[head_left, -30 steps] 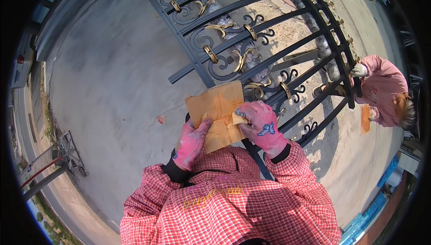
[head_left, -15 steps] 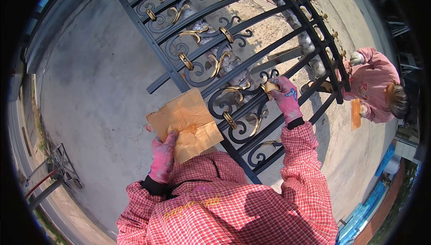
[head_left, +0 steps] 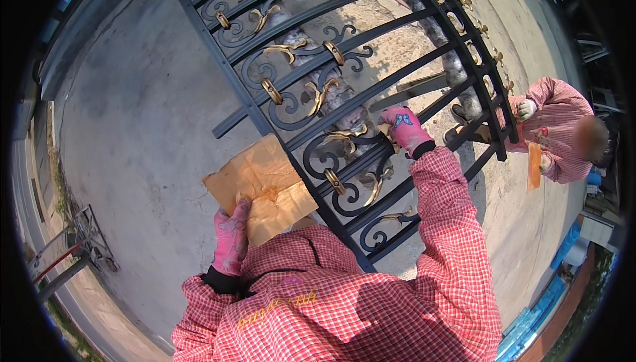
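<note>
My left hand point(head_left: 230, 241), in a pink glove, grips a creased sheet of brown cardboard point(head_left: 268, 186) with an orange-brown smear near its middle. The sheet is held beside the near end of a black metal railing point(head_left: 252, 113) with scrolls and gold-coloured leaves and collars. Over the railing, my right hand point(head_left: 405, 130), gloved in pink too, pinches a small tan pad point(head_left: 383, 129) against the scrollwork at a collar. Most of the pad is hidden by the fingers, and its material I cannot make out. A gold collar point(head_left: 335, 181) shows just left of that hand.
At the right, a co-worker point(head_left: 553, 126) in a red checked smock stands by the railing's far end, holding an orange-brown piece point(head_left: 534, 166). The railing rests over a rough grey-white support point(head_left: 344, 97). A metal frame point(head_left: 89, 239) stands on the concrete at left.
My right hand has shifted slightly left and up, turning over the collar so its fingers cover more of the pad. The cardboard and left hand have moved a little left and down.
</note>
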The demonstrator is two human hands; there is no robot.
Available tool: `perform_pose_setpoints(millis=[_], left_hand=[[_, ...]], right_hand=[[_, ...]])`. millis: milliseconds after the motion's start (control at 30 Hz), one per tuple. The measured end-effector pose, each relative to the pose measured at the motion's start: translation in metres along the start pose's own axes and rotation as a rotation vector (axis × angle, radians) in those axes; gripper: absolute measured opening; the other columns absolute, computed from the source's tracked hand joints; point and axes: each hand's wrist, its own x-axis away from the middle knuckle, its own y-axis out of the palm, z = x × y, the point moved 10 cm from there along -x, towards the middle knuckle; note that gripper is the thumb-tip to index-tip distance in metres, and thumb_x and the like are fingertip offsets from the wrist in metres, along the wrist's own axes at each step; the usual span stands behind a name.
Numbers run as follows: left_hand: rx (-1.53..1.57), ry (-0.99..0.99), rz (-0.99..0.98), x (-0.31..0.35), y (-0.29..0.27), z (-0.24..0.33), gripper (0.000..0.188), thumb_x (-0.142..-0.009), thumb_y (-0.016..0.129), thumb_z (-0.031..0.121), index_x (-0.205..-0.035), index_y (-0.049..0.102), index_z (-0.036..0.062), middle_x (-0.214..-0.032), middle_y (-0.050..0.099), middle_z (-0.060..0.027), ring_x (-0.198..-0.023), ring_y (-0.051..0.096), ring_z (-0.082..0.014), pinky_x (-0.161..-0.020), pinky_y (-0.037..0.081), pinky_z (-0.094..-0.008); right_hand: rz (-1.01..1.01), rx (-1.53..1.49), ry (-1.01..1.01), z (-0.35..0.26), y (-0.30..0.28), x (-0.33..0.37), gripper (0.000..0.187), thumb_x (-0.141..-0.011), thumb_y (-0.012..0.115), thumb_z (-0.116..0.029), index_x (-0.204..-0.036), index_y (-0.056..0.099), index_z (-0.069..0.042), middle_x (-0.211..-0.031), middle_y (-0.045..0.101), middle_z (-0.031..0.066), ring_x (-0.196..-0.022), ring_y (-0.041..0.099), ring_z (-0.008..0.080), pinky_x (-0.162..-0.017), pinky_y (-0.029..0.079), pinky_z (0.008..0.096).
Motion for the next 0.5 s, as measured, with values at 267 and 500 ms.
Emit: perform_pose_setpoints(millis=[267,500], left_hand=[[-0.038,0.027,-0.020,0.001,0.007,0.001,0.032,-0.091,0.057,0.021,-0.112,0.056,-0.0025,-0.096,0.063,-0.0063,-0.081,0.061,-0.0134,-0.068,0.051,-0.0260],[-0.028,0.006,-0.022,-0.001,0.010,-0.002,0.033,-0.091,0.057,0.023,-0.113,0.055,-0.0024,-0.097,0.063,-0.0067,-0.081,0.061,-0.0138,-0.069,0.051,-0.0263]], right_hand=[[-0.035,0.196,0.061,-0.003,-0.005,-0.002,0.034,-0.060,0.067,0.001,-0.092,0.066,-0.010,-0.093,0.064,0.0096,-0.093,0.058,0.0316,-0.081,0.048,0.0369],[0.028,-0.145,0.126,0.005,-0.018,0.025,0.031,-0.061,0.064,0.005,-0.090,0.065,-0.004,-0.090,0.063,0.0126,-0.089,0.057,0.0324,-0.077,0.048,0.0352]])
